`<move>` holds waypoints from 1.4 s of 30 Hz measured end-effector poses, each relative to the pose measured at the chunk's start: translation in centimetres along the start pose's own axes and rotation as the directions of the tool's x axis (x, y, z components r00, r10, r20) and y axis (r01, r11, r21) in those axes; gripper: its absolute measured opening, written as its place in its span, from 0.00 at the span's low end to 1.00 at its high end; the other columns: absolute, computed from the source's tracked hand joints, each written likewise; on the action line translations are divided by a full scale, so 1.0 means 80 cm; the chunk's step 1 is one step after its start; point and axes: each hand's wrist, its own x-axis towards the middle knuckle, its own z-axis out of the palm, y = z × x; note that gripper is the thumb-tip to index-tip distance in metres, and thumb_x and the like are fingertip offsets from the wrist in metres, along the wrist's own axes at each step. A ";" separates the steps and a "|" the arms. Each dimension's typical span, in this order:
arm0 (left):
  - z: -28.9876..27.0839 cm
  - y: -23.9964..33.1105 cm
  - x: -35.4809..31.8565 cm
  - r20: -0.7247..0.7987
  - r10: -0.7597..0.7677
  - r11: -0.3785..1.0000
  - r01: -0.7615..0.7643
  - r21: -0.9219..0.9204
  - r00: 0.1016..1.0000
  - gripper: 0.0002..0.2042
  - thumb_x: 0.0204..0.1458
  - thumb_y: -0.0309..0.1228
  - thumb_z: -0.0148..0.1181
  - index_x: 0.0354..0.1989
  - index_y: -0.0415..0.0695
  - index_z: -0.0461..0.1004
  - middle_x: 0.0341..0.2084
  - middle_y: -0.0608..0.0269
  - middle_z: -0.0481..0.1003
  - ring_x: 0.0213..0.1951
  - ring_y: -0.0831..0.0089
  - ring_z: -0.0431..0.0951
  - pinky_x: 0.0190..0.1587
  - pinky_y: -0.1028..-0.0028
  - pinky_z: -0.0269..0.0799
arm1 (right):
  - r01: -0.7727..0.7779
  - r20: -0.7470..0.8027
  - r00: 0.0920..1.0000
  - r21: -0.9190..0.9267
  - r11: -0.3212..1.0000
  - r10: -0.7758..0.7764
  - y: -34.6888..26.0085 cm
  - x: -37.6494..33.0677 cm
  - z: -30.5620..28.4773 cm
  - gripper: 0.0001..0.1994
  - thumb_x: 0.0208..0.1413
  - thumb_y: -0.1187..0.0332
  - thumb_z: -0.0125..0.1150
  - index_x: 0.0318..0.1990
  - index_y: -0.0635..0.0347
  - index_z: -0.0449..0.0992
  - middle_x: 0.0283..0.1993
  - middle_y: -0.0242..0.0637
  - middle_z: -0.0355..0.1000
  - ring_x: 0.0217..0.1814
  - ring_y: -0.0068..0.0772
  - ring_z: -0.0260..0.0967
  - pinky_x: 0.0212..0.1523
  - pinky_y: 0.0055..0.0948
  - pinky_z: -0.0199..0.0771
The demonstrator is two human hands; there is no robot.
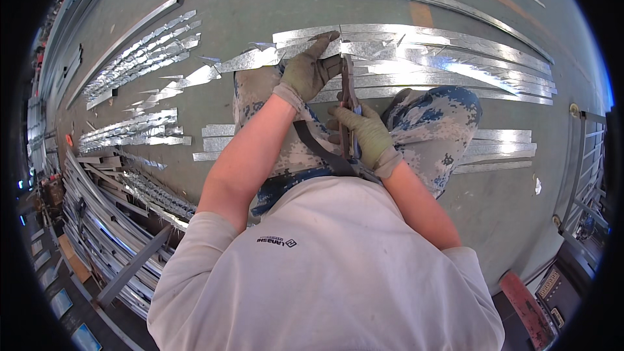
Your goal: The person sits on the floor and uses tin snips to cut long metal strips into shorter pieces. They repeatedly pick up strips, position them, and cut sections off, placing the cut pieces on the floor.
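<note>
Head view: 1 pair of shears [347,84], in the right hand [367,131], long axis running away from the wearer, tips pointing away, handles toward the body. Right fingers wrapped round the handles; blade gap too small to tell. 1 jagged metal strip [250,60] in the left hand [311,73], above the floor [260,6] in front of the wearer, long axis left-right, rising a bit to the right, roughly crosswise to the shears. Left fingers narrow, pinching it just beside the blades. 2 hands, both gloved. Jagged offcuts at left lie in 2 main groups, upper [146,58] and lower [136,131]; pieces overlap, can't count. Flat strips [526,84] at right run left-right, also overlapping. Writing: shirt [318,279] has 1 small dark logo with lettering; lettered plate [549,284] lower right.
</note>
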 end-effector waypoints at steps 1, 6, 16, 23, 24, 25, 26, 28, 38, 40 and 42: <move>0.000 0.001 0.000 -0.003 -0.005 1.000 0.005 0.009 1.000 0.21 0.81 0.34 0.47 0.74 0.34 0.68 0.62 0.45 0.79 0.56 0.48 0.87 0.65 0.51 0.86 | -0.006 0.001 1.000 0.008 1.000 0.006 -0.001 0.000 0.000 0.20 0.69 0.63 0.75 0.63 0.57 0.77 0.46 0.38 0.81 0.46 0.34 0.84 0.43 0.38 0.90; 0.007 0.003 -0.004 -0.024 0.004 1.000 -0.004 0.015 1.000 0.19 0.82 0.34 0.47 0.72 0.36 0.71 0.57 0.46 0.81 0.53 0.52 0.88 0.62 0.56 0.88 | -0.088 -0.063 0.995 -0.101 0.991 0.082 -0.021 -0.015 0.010 0.16 0.69 0.63 0.75 0.57 0.59 0.81 0.45 0.40 0.83 0.44 0.35 0.84 0.38 0.37 0.86; -0.007 -0.002 0.007 -0.031 0.015 1.000 -0.015 0.018 0.999 0.19 0.82 0.33 0.46 0.71 0.35 0.71 0.61 0.46 0.80 0.56 0.52 0.87 0.63 0.53 0.87 | -0.034 0.145 0.989 0.131 0.991 0.014 -0.010 0.004 -0.014 0.20 0.66 0.68 0.75 0.63 0.57 0.77 0.40 0.35 0.77 0.29 0.27 0.73 0.27 0.32 0.73; -0.001 -0.002 0.005 -0.133 -0.029 1.000 0.030 0.007 0.991 0.19 0.82 0.34 0.48 0.71 0.36 0.73 0.58 0.46 0.81 0.53 0.52 0.89 0.61 0.54 0.89 | -0.008 -0.120 0.992 -0.317 0.949 -0.032 -0.007 0.015 0.007 0.23 0.64 0.68 0.70 0.65 0.60 0.76 0.33 0.39 0.78 0.26 0.34 0.74 0.27 0.39 0.76; 0.000 -0.003 0.005 -0.132 -0.030 0.999 0.031 0.007 0.991 0.19 0.82 0.34 0.48 0.71 0.36 0.73 0.58 0.46 0.81 0.53 0.52 0.89 0.62 0.54 0.89 | -0.017 -0.146 0.988 -0.386 0.922 -0.043 -0.007 0.015 0.008 0.24 0.63 0.68 0.68 0.66 0.61 0.76 0.32 0.42 0.78 0.27 0.39 0.77 0.28 0.42 0.78; 0.001 -0.004 0.004 -0.130 -0.033 0.999 0.034 0.007 0.991 0.19 0.82 0.35 0.48 0.71 0.37 0.72 0.58 0.46 0.81 0.53 0.51 0.89 0.62 0.54 0.89 | 0.040 -0.160 0.977 -0.527 0.849 -0.145 0.004 0.029 -0.002 0.24 0.62 0.66 0.71 0.64 0.62 0.76 0.35 0.42 0.79 0.28 0.38 0.78 0.30 0.42 0.80; 0.003 -0.008 0.007 -0.121 -0.045 0.999 0.047 0.009 0.992 0.19 0.82 0.35 0.49 0.71 0.37 0.72 0.58 0.46 0.81 0.53 0.51 0.89 0.62 0.53 0.89 | 0.081 -0.166 0.955 -0.651 0.755 -0.246 0.024 0.051 -0.021 0.24 0.62 0.65 0.74 0.63 0.63 0.76 0.37 0.42 0.80 0.29 0.38 0.79 0.32 0.41 0.81; -0.005 -0.010 0.011 -0.117 -0.054 0.998 0.055 0.009 0.992 0.20 0.81 0.36 0.50 0.72 0.37 0.72 0.57 0.45 0.82 0.53 0.51 0.89 0.61 0.53 0.89 | 0.034 -0.177 0.929 -0.834 0.550 -0.326 0.023 0.051 -0.017 0.25 0.62 0.63 0.73 0.63 0.65 0.74 0.46 0.51 0.81 0.42 0.48 0.80 0.45 0.46 0.82; -0.021 -0.022 0.033 -0.198 -0.065 0.987 0.093 0.131 0.978 0.20 0.81 0.40 0.53 0.71 0.42 0.75 0.55 0.49 0.82 0.51 0.55 0.87 0.61 0.54 0.88 | -0.313 -0.360 0.898 -0.927 0.207 -0.253 -0.019 0.037 0.042 0.31 0.64 0.67 0.64 0.72 0.71 0.65 0.72 0.68 0.73 0.75 0.67 0.75 0.74 0.54 0.77; -0.021 -0.022 0.032 -0.206 -0.072 0.990 0.096 0.108 0.976 0.19 0.81 0.39 0.53 0.72 0.44 0.75 0.56 0.48 0.81 0.51 0.56 0.87 0.60 0.54 0.89 | -0.296 -0.337 0.908 -0.936 0.189 -0.249 -0.030 0.025 0.046 0.32 0.64 0.67 0.64 0.73 0.70 0.64 0.73 0.68 0.72 0.76 0.67 0.74 0.75 0.53 0.76; -0.011 -0.020 0.025 -0.221 -0.078 0.982 0.114 0.152 0.972 0.19 0.81 0.39 0.53 0.72 0.44 0.75 0.56 0.49 0.81 0.51 0.56 0.87 0.60 0.54 0.90 | -0.268 -0.311 0.925 -0.941 0.208 -0.218 -0.025 0.017 0.037 0.35 0.63 0.66 0.65 0.75 0.67 0.63 0.75 0.66 0.70 0.77 0.66 0.73 0.77 0.53 0.74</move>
